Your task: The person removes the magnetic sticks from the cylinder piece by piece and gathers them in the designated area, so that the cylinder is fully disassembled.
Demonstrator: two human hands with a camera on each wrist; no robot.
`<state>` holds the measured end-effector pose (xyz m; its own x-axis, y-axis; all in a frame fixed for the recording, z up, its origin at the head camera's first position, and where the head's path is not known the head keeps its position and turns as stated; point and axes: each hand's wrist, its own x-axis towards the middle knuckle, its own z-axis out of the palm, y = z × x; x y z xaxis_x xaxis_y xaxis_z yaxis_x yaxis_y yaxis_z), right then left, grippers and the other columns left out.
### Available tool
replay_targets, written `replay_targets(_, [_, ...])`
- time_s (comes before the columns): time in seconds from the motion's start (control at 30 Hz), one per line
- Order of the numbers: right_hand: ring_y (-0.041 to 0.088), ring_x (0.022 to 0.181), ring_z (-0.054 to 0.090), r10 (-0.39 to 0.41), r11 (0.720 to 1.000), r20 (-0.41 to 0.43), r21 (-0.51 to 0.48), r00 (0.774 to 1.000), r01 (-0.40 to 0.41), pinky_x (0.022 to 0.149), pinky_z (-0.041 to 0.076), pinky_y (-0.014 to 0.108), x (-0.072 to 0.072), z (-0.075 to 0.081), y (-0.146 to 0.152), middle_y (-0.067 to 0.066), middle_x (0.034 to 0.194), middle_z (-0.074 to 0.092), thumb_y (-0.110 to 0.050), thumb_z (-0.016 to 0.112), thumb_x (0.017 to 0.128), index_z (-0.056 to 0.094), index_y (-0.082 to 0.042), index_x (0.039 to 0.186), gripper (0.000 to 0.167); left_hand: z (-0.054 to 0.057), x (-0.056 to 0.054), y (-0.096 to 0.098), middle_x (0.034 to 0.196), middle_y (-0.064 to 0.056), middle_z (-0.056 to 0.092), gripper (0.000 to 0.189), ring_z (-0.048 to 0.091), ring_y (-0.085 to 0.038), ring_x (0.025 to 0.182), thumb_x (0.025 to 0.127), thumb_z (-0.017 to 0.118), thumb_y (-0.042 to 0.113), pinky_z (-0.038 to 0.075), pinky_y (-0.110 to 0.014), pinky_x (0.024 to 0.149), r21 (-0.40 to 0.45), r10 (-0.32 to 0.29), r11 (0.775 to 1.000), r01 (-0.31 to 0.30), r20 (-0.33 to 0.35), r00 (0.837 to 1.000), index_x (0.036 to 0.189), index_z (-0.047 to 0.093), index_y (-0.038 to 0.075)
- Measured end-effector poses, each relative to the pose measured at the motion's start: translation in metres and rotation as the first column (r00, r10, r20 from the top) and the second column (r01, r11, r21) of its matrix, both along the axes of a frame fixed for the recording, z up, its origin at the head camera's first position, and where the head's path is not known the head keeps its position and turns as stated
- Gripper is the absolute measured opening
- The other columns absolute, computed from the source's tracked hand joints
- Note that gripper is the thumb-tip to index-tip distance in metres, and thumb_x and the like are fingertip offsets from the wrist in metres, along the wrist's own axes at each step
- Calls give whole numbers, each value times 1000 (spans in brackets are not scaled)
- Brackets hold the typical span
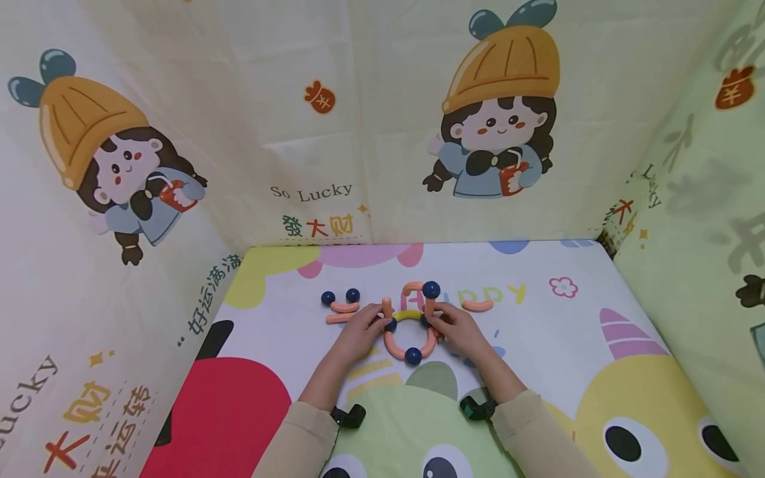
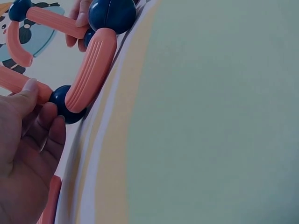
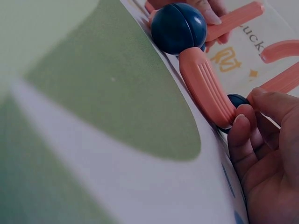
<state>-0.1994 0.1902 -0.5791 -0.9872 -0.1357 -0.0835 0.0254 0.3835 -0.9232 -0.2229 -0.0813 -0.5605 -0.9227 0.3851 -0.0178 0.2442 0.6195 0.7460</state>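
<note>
A ring of toy building pieces sits on the table, made of pink curved rods point(image 1: 394, 348), a yellow curved rod point(image 1: 409, 315) and blue balls, one front ball point(image 1: 413, 356) nearest the person. From its left ball point(image 2: 65, 100) rises a straight pink rod point(image 1: 387, 307); my left hand point(image 1: 363, 330) pinches that rod's base, fingertips against the ball. On the right, my right hand point(image 1: 459, 330) pinches the base of another upright pink rod point(image 3: 284, 80) beside the right ball point(image 3: 238, 100). A blue ball point(image 1: 431, 289) tops this one, with a curved pink rod point(image 1: 412, 287) reaching left from it.
Left of the ring lie two loose blue balls point(image 1: 328, 298), a curved pink rod point(image 1: 344, 307) and a straight pink rod point(image 1: 339, 318). Another curved pink rod point(image 1: 478, 306) lies to the right. Printed cloth walls point(image 1: 382, 133) enclose the table's back and sides.
</note>
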Motion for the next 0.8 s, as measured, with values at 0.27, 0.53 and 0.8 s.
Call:
replay_targets(0.27, [21,69,62,-11,1000,13,16,1000,11,61,49,28,0,0,0,4,78,66,-43,64,95,64,-33,125,31,2,-1,-6,123,7,63,40,58,-18,121,100,49,51,44,-47,105,-15,3,1000,-3,-6,1000,134,58,35])
replay_targets(0.53, [21,70,62,-10,1000,23,16,1000,10,61,49,28,1,0,-1,4,80,66,-40,64,96,63,-33,125,31,3,2,-13,114,12,65,30,61,-11,104,95,61,47,49,-41,94,0,32,999,-32,-28,999,123,66,38])
replay_targets(0.8, [20,70,62,-9,1000,14,27,1000,8,63,49,27,1,0,0,4,79,67,-42,64,95,63,-33,126,32,6,0,-30,98,14,64,21,58,-10,87,90,68,43,50,-31,82,23,77,997,-76,-65,995,109,68,34])
